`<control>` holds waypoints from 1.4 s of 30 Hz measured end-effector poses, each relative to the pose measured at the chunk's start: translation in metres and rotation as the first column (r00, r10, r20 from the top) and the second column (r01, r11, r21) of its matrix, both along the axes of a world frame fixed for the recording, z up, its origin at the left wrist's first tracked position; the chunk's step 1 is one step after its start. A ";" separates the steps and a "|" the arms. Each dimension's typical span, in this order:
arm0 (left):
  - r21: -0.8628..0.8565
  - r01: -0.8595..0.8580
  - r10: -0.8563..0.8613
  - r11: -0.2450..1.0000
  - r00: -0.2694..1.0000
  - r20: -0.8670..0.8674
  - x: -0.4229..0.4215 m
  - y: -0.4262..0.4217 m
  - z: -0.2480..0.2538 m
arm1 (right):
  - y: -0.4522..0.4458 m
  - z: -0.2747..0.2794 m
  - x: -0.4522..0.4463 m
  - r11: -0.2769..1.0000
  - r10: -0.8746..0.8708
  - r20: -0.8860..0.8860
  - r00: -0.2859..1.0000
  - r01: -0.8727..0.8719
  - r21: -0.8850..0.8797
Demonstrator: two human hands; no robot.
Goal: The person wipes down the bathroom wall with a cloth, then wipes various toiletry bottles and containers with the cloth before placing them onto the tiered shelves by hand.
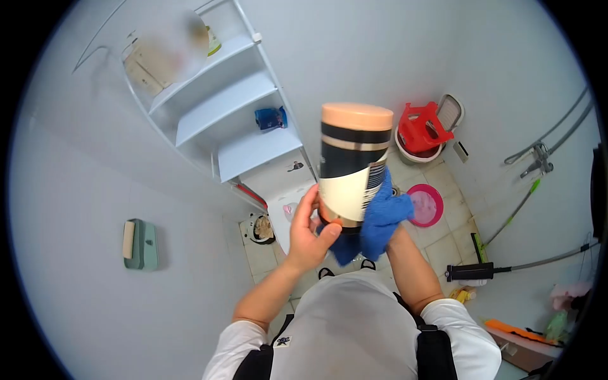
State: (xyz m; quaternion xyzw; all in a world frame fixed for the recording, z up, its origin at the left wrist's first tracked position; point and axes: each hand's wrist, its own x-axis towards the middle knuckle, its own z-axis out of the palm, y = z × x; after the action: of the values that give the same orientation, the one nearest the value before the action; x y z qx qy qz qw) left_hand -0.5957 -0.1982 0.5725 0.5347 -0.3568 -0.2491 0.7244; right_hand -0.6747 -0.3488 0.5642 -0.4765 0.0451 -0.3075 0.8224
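My left hand [309, 234] grips the lower end of a large bottle [345, 190], thumb across its front. The bottle has a peach cap, black bands, a cream label and a barcode, and stands nearly upright before me. A blue cloth [383, 212] is bunched against the bottle's lower right side and hangs beneath it. My right forearm [411, 266] reaches up behind that cloth. The cloth covers my right hand, so its fingers are hidden, but the cloth is held there.
A white shelf rack [259, 152] on the left carries a blue packet [271, 118]. On the tiled floor are a pink basin [425, 205] with liquid and a bucket with a red stool [423, 126]. A mop [472, 272] and a tap [538, 161] are at right.
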 end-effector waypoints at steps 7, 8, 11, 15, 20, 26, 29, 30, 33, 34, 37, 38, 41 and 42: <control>-0.143 0.224 -0.253 0.964 0.939 -0.233 0.002 -0.003 -0.002 | 0.000 -0.006 0.003 0.989 -0.137 0.035 0.990 0.135 0.060; -0.208 0.316 -0.374 0.926 0.849 -0.374 0.006 0.003 -0.014 | -0.013 -0.001 0.004 0.992 -0.096 0.060 0.994 0.090 0.084; -0.356 0.381 -0.521 0.853 0.597 -0.610 -0.001 0.011 -0.025 | -0.042 0.017 0.015 0.995 0.044 0.128 0.991 -0.056 0.085; -0.547 0.506 -0.739 0.667 0.350 -0.576 0.006 -0.005 -0.020 | -0.036 0.021 0.038 0.986 0.156 0.128 0.979 -0.161 0.030; -0.193 0.015 -0.098 0.981 0.899 -0.427 -0.003 -0.002 -0.016 | 0.011 -0.006 0.039 0.980 0.167 0.052 0.985 -0.172 0.099; -0.323 -0.488 0.579 0.811 0.591 0.562 0.006 -0.009 -0.058 | 0.027 -0.040 0.050 0.811 0.299 0.109 0.948 -0.312 0.494; -0.174 -0.196 0.213 0.965 0.974 0.083 0.014 0.018 -0.051 | 0.017 -0.019 0.040 0.723 0.462 0.184 0.867 -0.489 0.488; -0.147 -0.053 0.007 0.988 0.956 -0.293 0.017 0.027 -0.044 | 0.012 -0.026 0.039 0.800 0.440 0.073 0.895 -0.428 0.420; -0.145 0.240 -0.274 0.960 0.912 -0.306 0.050 0.036 -0.056 | 0.018 -0.032 0.052 0.798 0.530 0.069 0.845 -0.524 0.297; -0.123 0.310 -0.333 0.943 0.891 -0.308 0.056 0.039 -0.058 | 0.016 -0.059 0.055 0.909 0.384 -0.108 0.917 -0.355 0.219; -0.174 0.065 -0.125 0.983 0.926 -0.356 0.065 0.045 -0.066 | 0.032 -0.085 0.070 0.990 0.140 -0.385 0.912 -0.123 0.069; -0.145 -0.060 0.004 0.988 0.933 -0.359 0.067 0.047 -0.060 | 0.042 -0.079 0.076 0.990 0.130 -0.455 0.881 -0.094 0.102; -0.152 -0.346 0.334 0.926 0.937 -0.101 0.093 0.050 -0.091 | 0.091 -0.051 0.102 0.936 0.192 -0.394 0.899 -0.048 0.348; -0.151 -0.410 0.414 0.899 0.910 -0.008 0.102 0.051 -0.094 | 0.095 -0.072 0.105 0.978 0.074 -0.441 0.894 0.020 0.206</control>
State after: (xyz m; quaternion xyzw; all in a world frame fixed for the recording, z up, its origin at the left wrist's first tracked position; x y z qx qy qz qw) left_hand -0.4932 -0.1468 0.4787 0.5454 -0.2620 -0.0563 0.7942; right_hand -0.5701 -0.2536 0.4922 -0.4476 0.2572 -0.1722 0.8390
